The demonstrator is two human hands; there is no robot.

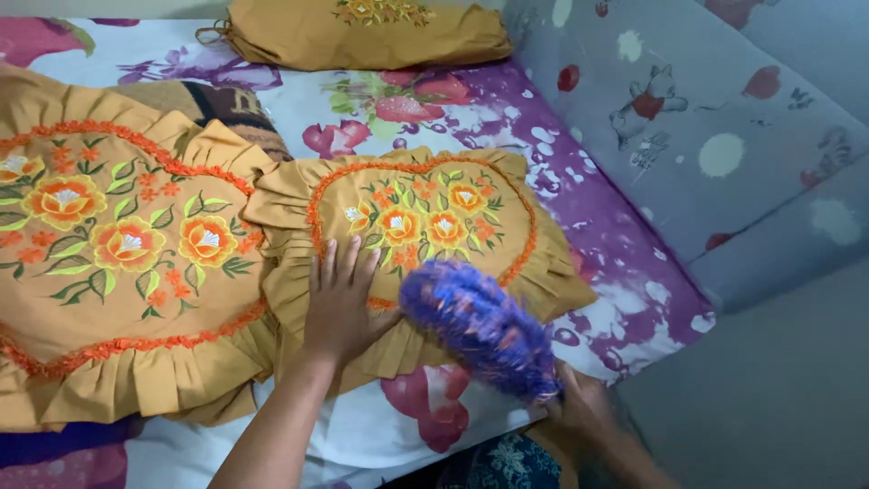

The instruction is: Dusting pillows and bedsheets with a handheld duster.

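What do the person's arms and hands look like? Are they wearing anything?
Both forearms are bare, with no sleeves showing. The left hand has no glove, ring or watch that I can see. The right hand is blurred, so small things like rings cannot be told.

Duster [480, 328] on right cushion [425, 244]

You get soft, even indoor light with no glare, and only faint shadows lie under the cushion [425, 235] frills and your left hand [339, 303]. The purple brush [480, 328] and your right hand [579, 403] are smeared by motion blur. The grey wall [769, 380] at lower right looks dimmer, and the whole picture is slightly soft.
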